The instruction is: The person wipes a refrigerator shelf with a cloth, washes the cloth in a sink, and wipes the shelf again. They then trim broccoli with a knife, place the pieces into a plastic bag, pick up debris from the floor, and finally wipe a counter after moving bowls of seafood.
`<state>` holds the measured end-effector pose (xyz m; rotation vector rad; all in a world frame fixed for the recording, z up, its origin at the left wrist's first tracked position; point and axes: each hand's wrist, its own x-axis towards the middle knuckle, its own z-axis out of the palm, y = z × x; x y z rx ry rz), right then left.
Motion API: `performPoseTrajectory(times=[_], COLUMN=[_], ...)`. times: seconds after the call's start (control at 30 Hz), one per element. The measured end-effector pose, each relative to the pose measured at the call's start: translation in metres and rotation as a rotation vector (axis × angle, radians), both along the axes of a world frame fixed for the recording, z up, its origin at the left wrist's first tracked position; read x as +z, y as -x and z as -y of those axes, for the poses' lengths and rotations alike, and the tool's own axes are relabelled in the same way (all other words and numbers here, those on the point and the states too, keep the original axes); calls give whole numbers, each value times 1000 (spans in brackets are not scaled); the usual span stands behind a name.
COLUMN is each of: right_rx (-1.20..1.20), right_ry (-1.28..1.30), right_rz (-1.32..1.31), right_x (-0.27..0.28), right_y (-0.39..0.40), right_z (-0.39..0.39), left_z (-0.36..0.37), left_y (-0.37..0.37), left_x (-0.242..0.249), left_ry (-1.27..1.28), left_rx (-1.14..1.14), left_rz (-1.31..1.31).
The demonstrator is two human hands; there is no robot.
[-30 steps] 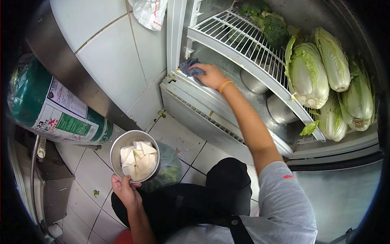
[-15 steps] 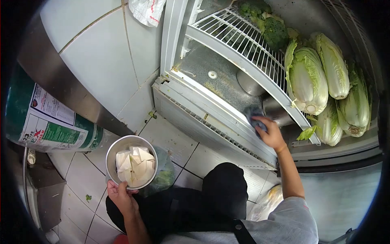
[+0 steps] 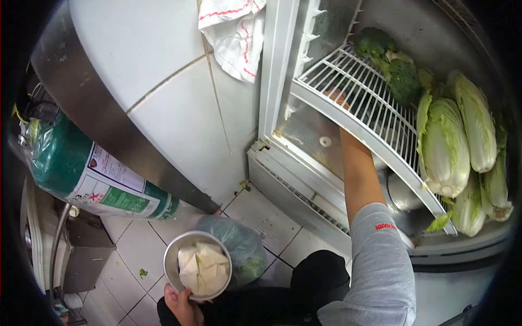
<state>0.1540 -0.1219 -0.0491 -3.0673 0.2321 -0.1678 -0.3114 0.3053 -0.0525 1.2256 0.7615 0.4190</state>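
My left hand (image 3: pixel 182 307) grips the rim of a round metal pot (image 3: pixel 169 261) at the lower left. Cut white chunks (image 3: pixel 204 271) lie inside it. My right arm (image 3: pixel 361 174) reaches into the open fridge, below a white wire shelf (image 3: pixel 375 142). Through the wires only part of my right hand (image 3: pixel 338 98) shows, near the back wall; its fingers and anything in them are hidden. Another metal pot (image 3: pixel 401 191) stands under the shelf, to the right of my forearm. Several napa cabbages (image 3: pixel 448 146) and some broccoli (image 3: pixel 402 80) rest on the shelf.
A plastic bag (image 3: pixel 244 242) with something green inside sits on the tiled floor beside the held pot. On the left are a green cylinder (image 3: pixel 70 157) and a slanted metal post (image 3: pixel 109 108). A white cloth with red stitching (image 3: pixel 231 38) hangs by the wall.
My right hand has left the fridge's front sill, where it held a dark cloth, and moved deeper in under the shelf. The view has shifted; my left hand keeps the pot.
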Motion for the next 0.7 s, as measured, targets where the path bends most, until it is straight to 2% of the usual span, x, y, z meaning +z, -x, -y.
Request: performPoseTrajectory(times=[0.1,0.27,0.33,0.47,0.6,0.63,0.7], right_rx=[-5,17,58,222,458,453,610], right_ry=[-15,-44,-55,-112,-199,-192,-398], right_rz=[-41,-60,-53,-1,58,61,327], right_x=[-23,-44,-46,-35,-22,-21,-23], right_y=[-12,-20,-19,-11,8,22,56], right_z=[15,27,31,17,-27,-32,-62], left_z=[-30,-25,-36,-14,4,9,17], left_y=[42,51,62,20,-9,-14,-19], left_x=[-17,-15,-23,-18,-6,-8,-13], left_ry=[-70,-172,-216,-171,18,24,60], left_rx=[-23,49,-23,54,-58,-63,-84], left_rz=[-71,-22,-25,32,53,57,72])
